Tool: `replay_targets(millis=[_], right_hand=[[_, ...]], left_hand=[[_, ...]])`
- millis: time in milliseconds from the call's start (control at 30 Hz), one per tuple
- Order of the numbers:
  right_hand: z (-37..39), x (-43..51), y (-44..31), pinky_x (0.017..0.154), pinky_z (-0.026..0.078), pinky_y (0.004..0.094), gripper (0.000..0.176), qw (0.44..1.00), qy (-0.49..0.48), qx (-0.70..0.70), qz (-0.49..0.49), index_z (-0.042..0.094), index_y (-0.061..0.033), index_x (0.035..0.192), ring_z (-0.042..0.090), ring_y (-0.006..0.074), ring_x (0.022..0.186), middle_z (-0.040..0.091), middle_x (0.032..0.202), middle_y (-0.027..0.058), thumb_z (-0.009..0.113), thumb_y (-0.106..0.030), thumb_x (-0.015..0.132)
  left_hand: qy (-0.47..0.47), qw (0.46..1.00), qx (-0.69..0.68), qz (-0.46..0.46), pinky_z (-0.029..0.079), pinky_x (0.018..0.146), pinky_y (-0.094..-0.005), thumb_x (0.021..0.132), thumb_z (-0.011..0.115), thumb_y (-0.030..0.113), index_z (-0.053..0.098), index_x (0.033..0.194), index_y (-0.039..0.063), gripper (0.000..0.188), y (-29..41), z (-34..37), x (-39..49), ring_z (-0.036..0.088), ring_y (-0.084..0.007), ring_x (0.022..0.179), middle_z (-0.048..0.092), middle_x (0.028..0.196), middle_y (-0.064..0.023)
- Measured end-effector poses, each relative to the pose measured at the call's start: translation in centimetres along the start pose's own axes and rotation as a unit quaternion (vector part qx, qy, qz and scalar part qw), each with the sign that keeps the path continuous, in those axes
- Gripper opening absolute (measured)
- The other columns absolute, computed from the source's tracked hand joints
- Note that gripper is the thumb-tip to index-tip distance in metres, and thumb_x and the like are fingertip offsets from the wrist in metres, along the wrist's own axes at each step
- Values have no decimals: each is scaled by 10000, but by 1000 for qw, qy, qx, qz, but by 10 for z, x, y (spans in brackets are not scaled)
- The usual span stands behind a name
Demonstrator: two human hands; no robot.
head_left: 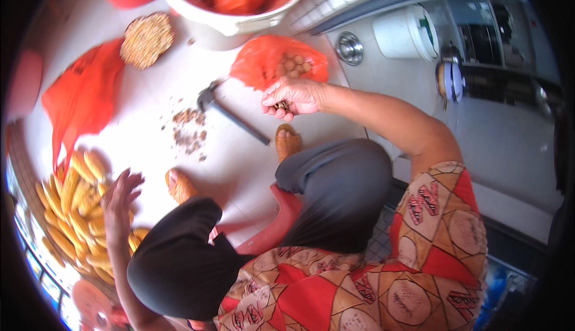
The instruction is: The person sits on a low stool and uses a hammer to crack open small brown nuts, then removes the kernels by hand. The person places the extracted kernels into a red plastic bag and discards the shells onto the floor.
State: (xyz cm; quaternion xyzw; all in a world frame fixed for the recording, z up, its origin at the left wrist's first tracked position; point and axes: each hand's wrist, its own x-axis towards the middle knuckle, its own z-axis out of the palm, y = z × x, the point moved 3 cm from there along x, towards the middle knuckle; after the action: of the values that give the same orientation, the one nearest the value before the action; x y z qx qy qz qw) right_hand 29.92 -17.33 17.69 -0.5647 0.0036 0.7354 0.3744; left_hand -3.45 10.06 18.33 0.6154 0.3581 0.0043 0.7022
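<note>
My right hand (292,100) is curled around small brown nut pieces (283,105), held above the floor. Just beyond it lies a red plastic bag (254,61) with round brown nuts (295,65), apparently walnuts, showing inside. A claw hammer (236,122) rests on the tiles, its head towards the scattered brown shell fragments (188,135). At the left, my left hand (121,196) hangs with fingers apart and nothing seen in it. Behind that hand is a heap of yellow corn cobs (76,214), partly hidden by my forearm.
A heaped container of pale kernels (147,40) stands beside another red plastic bag (90,91). Farther off is a white bucket (224,28) lined in red. To the right are a metal bowl (349,48) and a white pail (400,32). I sit on a red plastic stool (269,230).
</note>
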Motion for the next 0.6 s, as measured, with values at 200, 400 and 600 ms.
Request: replay_targets(millis=[200, 400, 600], right_hand=[[-102, -10, 103, 410, 256, 201, 153, 968, 143, 194, -67, 575, -5, 889, 348, 62, 500, 450, 665, -6, 580, -155, 858], [-200, -33, 151, 379, 315, 236, 100, 844, 342, 371, -183, 548, -76, 685, 424, 98, 464, 474, 586, 15, 603, -79, 769], [-281, -84, 109, 364, 317, 218, 71, 745, 508, 305, -307, 562, -31, 702, 440, 83, 452, 499, 587, 15, 611, -39, 753]], left_hand=[[-57, 970, 231, -42, 483, 839, -343, 882, 554, 375, 511, 1210, -58, 545, 91, 38, 12, 612, -236, 934, 628, 997, -163], [-192, 945, 258, -55, 450, 876, -324, 858, 566, 64, 477, 1249, -39, 414, 110, 136, 33, 569, -217, 994, 593, 1084, -143], [-216, 942, 254, -32, 446, 870, -326, 847, 615, 138, 496, 1184, -80, 418, 90, 222, 13, 587, -241, 976, 616, 1038, -175]])
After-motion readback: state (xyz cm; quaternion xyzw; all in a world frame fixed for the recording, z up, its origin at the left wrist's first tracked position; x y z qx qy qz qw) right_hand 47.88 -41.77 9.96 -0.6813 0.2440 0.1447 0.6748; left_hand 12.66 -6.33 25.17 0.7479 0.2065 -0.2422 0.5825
